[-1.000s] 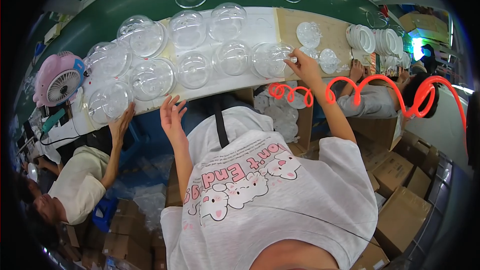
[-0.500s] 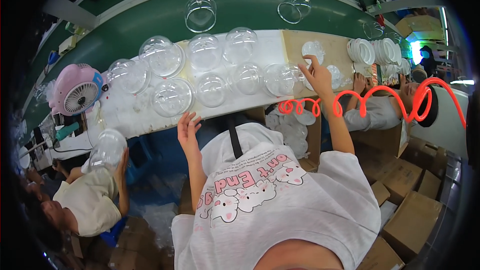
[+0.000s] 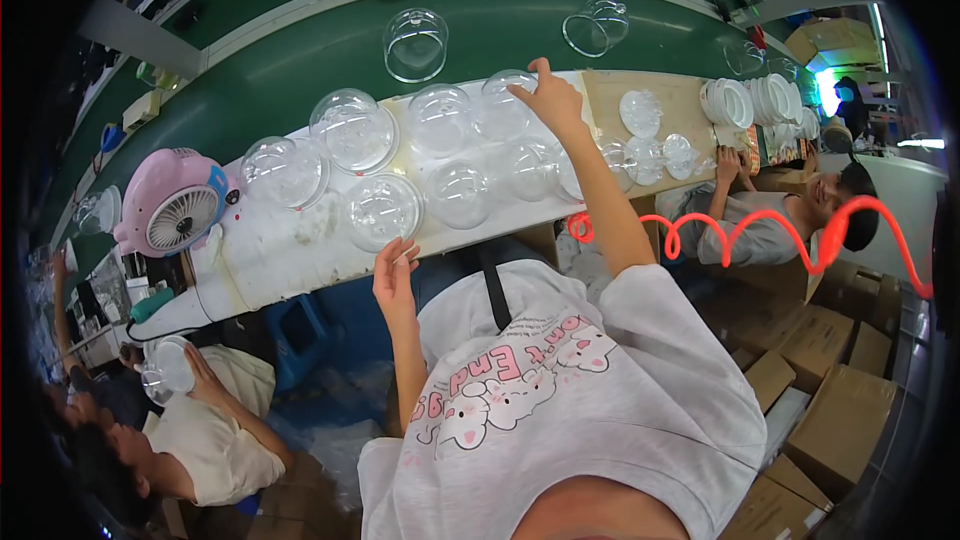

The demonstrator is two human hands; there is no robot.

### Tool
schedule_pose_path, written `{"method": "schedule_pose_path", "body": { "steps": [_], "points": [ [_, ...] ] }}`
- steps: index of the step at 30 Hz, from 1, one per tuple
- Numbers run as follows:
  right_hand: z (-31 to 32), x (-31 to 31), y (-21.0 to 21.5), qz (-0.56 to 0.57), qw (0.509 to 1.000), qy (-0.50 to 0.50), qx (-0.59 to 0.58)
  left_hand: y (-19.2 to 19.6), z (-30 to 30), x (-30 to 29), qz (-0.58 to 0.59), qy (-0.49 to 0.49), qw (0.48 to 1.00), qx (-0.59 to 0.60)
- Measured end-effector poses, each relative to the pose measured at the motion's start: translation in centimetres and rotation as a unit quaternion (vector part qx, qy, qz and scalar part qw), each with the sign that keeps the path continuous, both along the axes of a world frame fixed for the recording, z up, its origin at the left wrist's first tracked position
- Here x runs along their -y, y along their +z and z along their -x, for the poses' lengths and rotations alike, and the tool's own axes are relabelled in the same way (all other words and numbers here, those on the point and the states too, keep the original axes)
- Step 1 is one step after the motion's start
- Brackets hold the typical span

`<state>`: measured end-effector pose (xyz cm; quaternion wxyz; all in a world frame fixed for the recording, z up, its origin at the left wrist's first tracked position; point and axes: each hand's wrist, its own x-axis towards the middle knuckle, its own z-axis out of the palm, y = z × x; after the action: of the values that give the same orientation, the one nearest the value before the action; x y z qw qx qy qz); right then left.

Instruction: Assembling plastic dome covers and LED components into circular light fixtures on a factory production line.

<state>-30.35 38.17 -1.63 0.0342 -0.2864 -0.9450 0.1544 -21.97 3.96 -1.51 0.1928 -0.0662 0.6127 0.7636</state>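
Note:
Clear round domes stand in two rows on the white worktop, several of them on flat round bases. My right hand (image 3: 552, 100) reaches over the rows to the far right dome (image 3: 503, 108). Its thumb and index finger are spread at that dome's right side; whether they touch it I cannot tell. My left hand (image 3: 396, 275) hovers by the worktop's near edge, fingers loosely bent and apart, holding nothing. Closest to it is a near-row dome (image 3: 382, 208) on a wide clear base. My right forearm partly covers the domes at the right end of the near row.
A pink fan (image 3: 178, 202) stands at the left. Clear cups (image 3: 416, 45) sit on the green belt (image 3: 500, 15) beyond. A red coiled hose (image 3: 740, 238) hangs at the right, near stacked white rings (image 3: 727, 103) and cardboard boxes (image 3: 830, 420). Co-workers sit at both sides; the left one holds a clear container (image 3: 167, 370).
My right hand has moved left and away, from the small clear discs to the far-row dome. My left hand stays near the edge. The co-worker at left has lowered the clear container.

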Motion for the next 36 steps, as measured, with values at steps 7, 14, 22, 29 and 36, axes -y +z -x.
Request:
{"method": "schedule_pose_path", "body": {
  "steps": [7, 14, 22, 29, 36],
  "points": [
    [0.1, -3.5, -2.5, -0.003, 0.999, 0.054, 0.000, 0.6, 1.4, 1.4, 0.014, -0.011, 1.000, 0.004],
    [-3.7, -13.6, -0.4, 0.027, 0.997, 0.030, -0.067, 1.9, 1.5, -1.5, 0.020, -0.026, 0.999, -0.010],
    [-7.4, -19.5, -1.1, 0.107, 0.985, -0.119, 0.067, 0.7, 1.7, -6.3, 0.107, -0.086, 0.986, -0.095],
    [-8.9, -20.7, -2.2, 0.014, 0.998, -0.062, 0.011, 0.5, 2.5, -7.7, 0.316, -0.173, 0.884, -0.296],
    [-7.0, -8.9, 4.6, 0.095, 0.979, 0.161, 0.078, -2.1, 1.6, -8.2, 0.451, -0.246, 0.776, -0.365]
  ]
}}
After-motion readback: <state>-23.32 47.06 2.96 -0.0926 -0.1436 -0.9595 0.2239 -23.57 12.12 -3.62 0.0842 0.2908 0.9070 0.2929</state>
